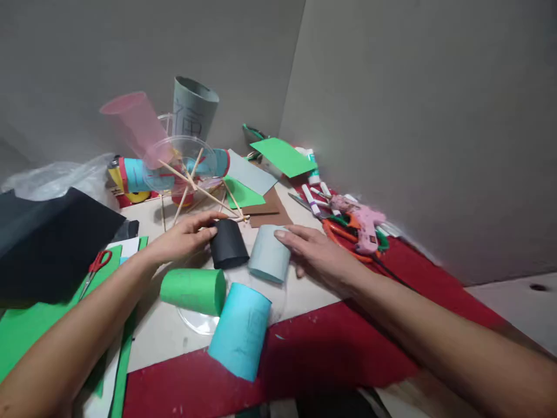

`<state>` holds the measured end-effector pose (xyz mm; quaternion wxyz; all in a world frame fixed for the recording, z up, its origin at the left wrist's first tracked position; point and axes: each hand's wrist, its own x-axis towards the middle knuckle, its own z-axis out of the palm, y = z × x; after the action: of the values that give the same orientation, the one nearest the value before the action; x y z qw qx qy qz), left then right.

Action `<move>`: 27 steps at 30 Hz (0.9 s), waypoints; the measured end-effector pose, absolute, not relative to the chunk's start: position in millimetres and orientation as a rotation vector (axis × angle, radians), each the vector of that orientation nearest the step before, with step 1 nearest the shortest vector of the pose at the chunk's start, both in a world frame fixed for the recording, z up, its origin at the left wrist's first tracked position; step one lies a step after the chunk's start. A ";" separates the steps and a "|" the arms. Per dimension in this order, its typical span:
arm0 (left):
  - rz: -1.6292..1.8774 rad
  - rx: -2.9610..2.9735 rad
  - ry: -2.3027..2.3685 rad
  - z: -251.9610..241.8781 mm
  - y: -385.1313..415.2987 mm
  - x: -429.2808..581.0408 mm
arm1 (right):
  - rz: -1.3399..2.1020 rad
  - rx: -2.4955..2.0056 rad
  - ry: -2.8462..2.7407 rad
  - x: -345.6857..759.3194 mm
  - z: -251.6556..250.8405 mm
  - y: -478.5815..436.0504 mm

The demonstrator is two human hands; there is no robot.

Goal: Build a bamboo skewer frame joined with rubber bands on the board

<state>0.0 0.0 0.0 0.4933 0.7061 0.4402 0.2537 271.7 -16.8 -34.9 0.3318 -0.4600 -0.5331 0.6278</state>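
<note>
My left hand [191,235] has its thumb and fingers around the upper left side of a black paper cup [228,247]. A light grey paper cup [268,255] is gripped from the right by my right hand [319,252], its thumb on the near side and other fingers partly hidden behind. In front of them, a green paper cup [189,290] lies on its side, and a light blue paper cup [243,331] with faint pencil marks tilts toward me. Under the cups a clear plastic disc [198,322] partly shows.
Behind stands a stick-and-disc wheel [191,181] bearing pink [137,125] and grey [194,113] cups. Red-handled scissors [98,264] and coloured sheets [26,331] lie left. A pink glue gun [368,226], markers [310,200] and a glue stick [313,168] lie right.
</note>
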 end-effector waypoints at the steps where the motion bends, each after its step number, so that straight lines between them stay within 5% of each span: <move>1: 0.621 1.684 1.081 -0.2 0.0 0.5 | 1.638 -1.209 -1.381 271.3 -36.7 -15.6; 27: 0.858 1.261 1.080 -15.4 -4.7 6.7 | 1.331 -1.297 -1.559 260.1 -44.9 -4.6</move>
<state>6.7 -4.7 -15.4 0.5943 0.5425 0.4650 0.3692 260.1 -4.6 -44.9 0.3504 -0.5007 -0.6018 0.5141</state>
